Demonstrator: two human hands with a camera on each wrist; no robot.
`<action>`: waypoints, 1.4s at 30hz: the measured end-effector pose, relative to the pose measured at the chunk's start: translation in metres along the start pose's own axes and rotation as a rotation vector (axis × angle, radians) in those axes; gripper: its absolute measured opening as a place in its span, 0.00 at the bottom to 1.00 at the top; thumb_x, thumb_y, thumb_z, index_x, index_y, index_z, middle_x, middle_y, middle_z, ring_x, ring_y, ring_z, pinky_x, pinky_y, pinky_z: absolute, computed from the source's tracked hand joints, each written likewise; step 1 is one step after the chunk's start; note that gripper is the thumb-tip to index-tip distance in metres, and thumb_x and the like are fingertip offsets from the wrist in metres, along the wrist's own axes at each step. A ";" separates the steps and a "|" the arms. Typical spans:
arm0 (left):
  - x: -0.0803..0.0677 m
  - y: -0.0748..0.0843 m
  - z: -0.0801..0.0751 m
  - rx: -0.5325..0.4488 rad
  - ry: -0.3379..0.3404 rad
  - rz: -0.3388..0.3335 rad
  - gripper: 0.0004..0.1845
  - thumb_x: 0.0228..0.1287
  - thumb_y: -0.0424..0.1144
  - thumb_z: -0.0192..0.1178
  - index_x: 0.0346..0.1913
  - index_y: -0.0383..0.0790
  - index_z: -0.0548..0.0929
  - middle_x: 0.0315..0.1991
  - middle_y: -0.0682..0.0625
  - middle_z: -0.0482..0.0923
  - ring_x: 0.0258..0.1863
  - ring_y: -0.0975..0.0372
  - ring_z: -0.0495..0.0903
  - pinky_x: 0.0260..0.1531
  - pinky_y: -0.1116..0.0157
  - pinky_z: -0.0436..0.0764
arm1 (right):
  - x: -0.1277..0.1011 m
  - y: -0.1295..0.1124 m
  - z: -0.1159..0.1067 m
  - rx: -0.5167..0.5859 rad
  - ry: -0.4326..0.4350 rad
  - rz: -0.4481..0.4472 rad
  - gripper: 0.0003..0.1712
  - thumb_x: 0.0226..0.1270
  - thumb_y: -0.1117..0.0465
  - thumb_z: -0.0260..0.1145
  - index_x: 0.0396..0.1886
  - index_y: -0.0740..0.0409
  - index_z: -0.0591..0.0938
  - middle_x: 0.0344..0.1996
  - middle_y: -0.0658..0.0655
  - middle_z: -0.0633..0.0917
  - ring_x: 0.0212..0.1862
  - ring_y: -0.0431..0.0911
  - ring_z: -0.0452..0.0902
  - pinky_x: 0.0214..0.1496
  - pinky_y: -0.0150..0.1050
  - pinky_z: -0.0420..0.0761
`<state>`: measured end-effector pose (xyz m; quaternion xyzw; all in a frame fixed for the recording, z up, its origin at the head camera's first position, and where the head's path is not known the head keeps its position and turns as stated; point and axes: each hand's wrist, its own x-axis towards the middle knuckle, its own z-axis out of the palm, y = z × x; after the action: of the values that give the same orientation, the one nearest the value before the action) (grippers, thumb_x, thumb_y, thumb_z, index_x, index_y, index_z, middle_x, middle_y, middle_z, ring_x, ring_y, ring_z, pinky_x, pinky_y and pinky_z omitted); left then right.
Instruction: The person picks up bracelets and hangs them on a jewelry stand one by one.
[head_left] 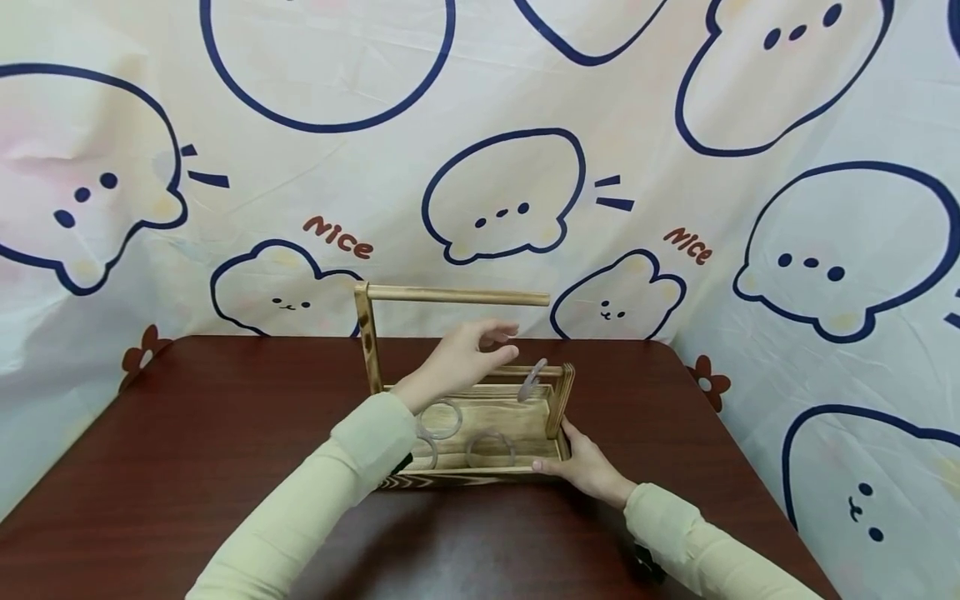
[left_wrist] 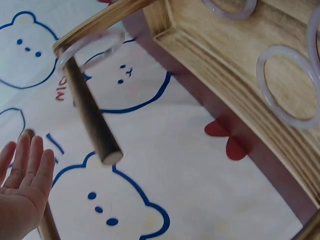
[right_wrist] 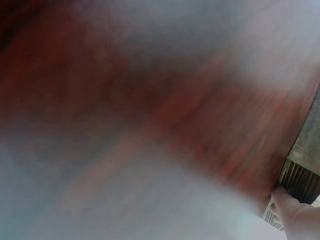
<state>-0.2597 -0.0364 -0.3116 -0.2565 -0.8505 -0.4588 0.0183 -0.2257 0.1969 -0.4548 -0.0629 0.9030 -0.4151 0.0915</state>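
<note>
A wooden bangle stand [head_left: 558, 400] has a shallow tray [head_left: 472, 479] and two round bars. A pale translucent bangle [head_left: 531, 383] hangs around the lower bar [left_wrist: 92, 107], close to the right post. Three more bangles lie in the tray, among them a left one [head_left: 457, 410] and a right one [head_left: 512, 454]. My left hand [head_left: 472, 357] is raised above the tray beside the lower bar, holding nothing; its fingers [left_wrist: 35, 160] look extended in the left wrist view. My right hand [head_left: 588, 467] grips the tray's right front corner, thumb on the front rim.
The upper bar [head_left: 457, 295] juts right from the tall left post [head_left: 367, 342], above the left hand. The stand rests on a dark red-brown table [head_left: 262, 433]. A cartoon-printed cloth [head_left: 495, 92] hangs behind and at both sides.
</note>
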 end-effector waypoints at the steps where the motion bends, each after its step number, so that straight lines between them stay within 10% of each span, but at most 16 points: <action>1: -0.002 0.000 -0.003 -0.001 0.003 0.002 0.20 0.63 0.43 0.57 0.58 0.44 0.75 0.53 0.49 0.78 0.54 0.56 0.76 0.54 0.58 0.73 | 0.000 0.000 0.000 -0.002 0.001 -0.004 0.61 0.46 0.46 0.73 0.72 0.61 0.49 0.68 0.64 0.61 0.68 0.57 0.55 0.64 0.55 0.61; 18: -0.058 -0.036 -0.019 0.137 0.043 0.141 0.14 0.63 0.38 0.57 0.52 0.44 0.79 0.45 0.55 0.80 0.43 0.65 0.79 0.45 0.60 0.78 | -0.004 0.001 0.000 -0.007 0.013 -0.027 0.60 0.47 0.47 0.73 0.71 0.63 0.50 0.67 0.66 0.61 0.68 0.58 0.55 0.64 0.55 0.61; 25: -0.075 -0.053 -0.020 0.167 -0.037 0.164 0.15 0.63 0.37 0.56 0.53 0.43 0.78 0.47 0.52 0.80 0.46 0.61 0.79 0.47 0.59 0.77 | -0.001 -0.002 0.000 -0.021 0.004 -0.026 0.60 0.47 0.46 0.73 0.71 0.64 0.50 0.67 0.67 0.60 0.68 0.59 0.55 0.64 0.55 0.62; 42: -0.070 -0.091 0.014 0.300 -0.238 0.088 0.22 0.64 0.39 0.55 0.59 0.36 0.73 0.58 0.44 0.73 0.60 0.52 0.70 0.58 0.54 0.69 | -0.001 -0.002 0.000 -0.028 0.015 -0.018 0.60 0.47 0.46 0.73 0.71 0.65 0.50 0.67 0.67 0.61 0.67 0.59 0.56 0.64 0.55 0.62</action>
<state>-0.2373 -0.0954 -0.4084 -0.3403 -0.8935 -0.2920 -0.0242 -0.2243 0.1958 -0.4526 -0.0692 0.9088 -0.4036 0.0801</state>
